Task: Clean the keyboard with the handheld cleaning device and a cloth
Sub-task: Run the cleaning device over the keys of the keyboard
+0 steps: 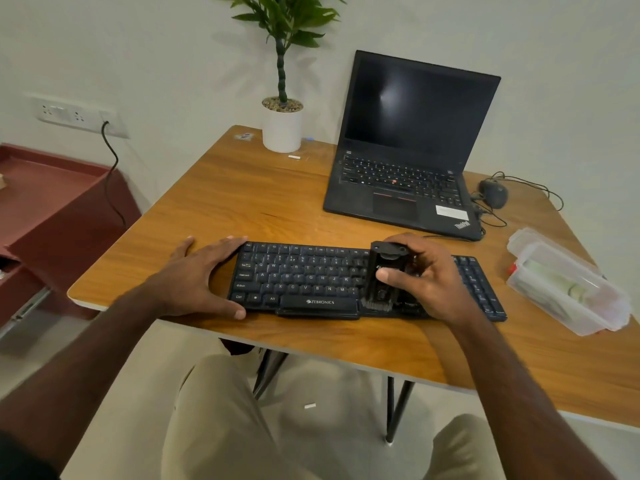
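Observation:
A black keyboard (304, 277) lies near the front edge of the wooden table (242, 199). My right hand (427, 280) grips a black handheld cleaning device (386, 271), thumb across its front. The device stands upright on the keyboard's right-middle keys, with its brush end down by the bottom row. My left hand (199, 277) rests with spread fingers on the table, touching the keyboard's left end, thumb at the lower left corner. I see no cloth in view.
An open black laptop (408, 150) stands at the back right, with a wired mouse (493, 192) beside it. A clear plastic box (568, 282) sits at the right edge. A potted plant (282, 128) is at the back. A maroon cabinet (52, 202) stands left of the table.

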`<state>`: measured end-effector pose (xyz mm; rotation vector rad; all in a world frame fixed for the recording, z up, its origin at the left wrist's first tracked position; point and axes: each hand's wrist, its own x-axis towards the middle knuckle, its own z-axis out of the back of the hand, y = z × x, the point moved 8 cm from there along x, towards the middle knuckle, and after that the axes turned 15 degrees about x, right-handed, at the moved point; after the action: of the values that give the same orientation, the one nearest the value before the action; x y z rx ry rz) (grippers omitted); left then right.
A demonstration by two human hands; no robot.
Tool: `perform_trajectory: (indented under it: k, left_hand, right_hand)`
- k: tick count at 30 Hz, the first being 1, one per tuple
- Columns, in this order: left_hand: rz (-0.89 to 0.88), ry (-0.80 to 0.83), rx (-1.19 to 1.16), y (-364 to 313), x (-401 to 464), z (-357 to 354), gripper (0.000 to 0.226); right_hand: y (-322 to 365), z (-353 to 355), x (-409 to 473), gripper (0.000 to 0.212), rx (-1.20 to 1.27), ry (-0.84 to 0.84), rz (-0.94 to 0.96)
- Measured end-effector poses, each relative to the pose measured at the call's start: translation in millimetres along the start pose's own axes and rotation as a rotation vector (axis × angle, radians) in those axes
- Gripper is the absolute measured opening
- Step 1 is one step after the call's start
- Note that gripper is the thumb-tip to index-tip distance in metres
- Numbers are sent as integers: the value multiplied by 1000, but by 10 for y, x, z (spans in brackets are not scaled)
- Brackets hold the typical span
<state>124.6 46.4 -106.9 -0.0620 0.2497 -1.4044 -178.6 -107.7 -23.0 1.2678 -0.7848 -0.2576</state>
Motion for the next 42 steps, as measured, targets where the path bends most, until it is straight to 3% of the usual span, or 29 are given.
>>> perform_trajectory:
  k: [4, 8, 14, 21, 24, 28, 32, 37, 42]
  left_hand:
    - [24, -2, -48, -177, 6, 40, 144]
    - [20, -163, 173, -704, 34, 193, 138]
    - [-63, -282, 393, -1532, 167, 114, 116]
    - [-33, -459, 376, -1783, 102, 14, 88]
    - [0, -475, 340, -1984, 128, -50, 84]
    - [57, -459, 305, -1982, 165, -118, 82]
    - [80, -463, 291, -1969, 161, -97, 78]
    - [98, -463, 290, -1955, 176, -106, 78]
    - [132, -489, 283, -1936, 141, -105, 83]
  right_hand:
    - [50, -43, -10, 35, 2, -95, 75]
    - [12, -173, -55, 27, -28, -93, 77]
    - [37, 63, -229, 31, -77, -80, 34]
    - [194, 406, -333, 32, -150, -163, 78]
    - [193, 247, -288, 30, -84, -230, 116]
    - [50, 10, -290, 33, -80, -141, 57]
    - [-13, 408, -455, 34, -72, -173, -25]
    - [153, 848, -623, 30, -128, -307, 45]
    - [162, 407, -482, 31, -123, -267, 112]
